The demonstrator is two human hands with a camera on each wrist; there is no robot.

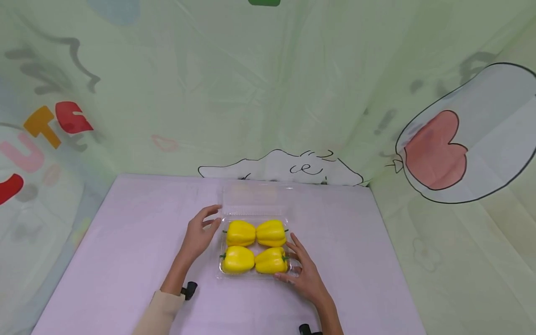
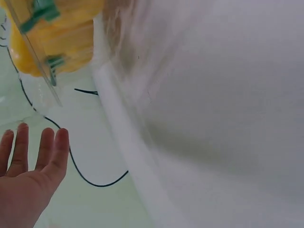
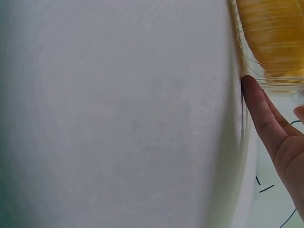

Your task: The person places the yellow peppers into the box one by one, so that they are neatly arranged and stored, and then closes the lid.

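A clear plastic clamshell box (image 1: 234, 276) lies on the table with its lid (image 1: 253, 195) folded back toward the wall. Inside sit several yellow bell peppers (image 1: 240, 232) with green stems, in two rows. My left hand (image 1: 201, 235) is beside the box's rear left corner, fingers loosely bent and holding nothing; the left wrist view shows its fingers (image 2: 59, 152) apart from the box. At the front right, my right hand (image 1: 304, 273) rests against the box's side with fingers spread. In the right wrist view a fingertip (image 3: 249, 83) touches the box's lower edge.
A pale lilac cloth covers the table (image 1: 138, 223). Printed curtains (image 1: 251, 93) stand behind it and on both sides. Black wrist mounts (image 1: 190, 290) are on both arms.
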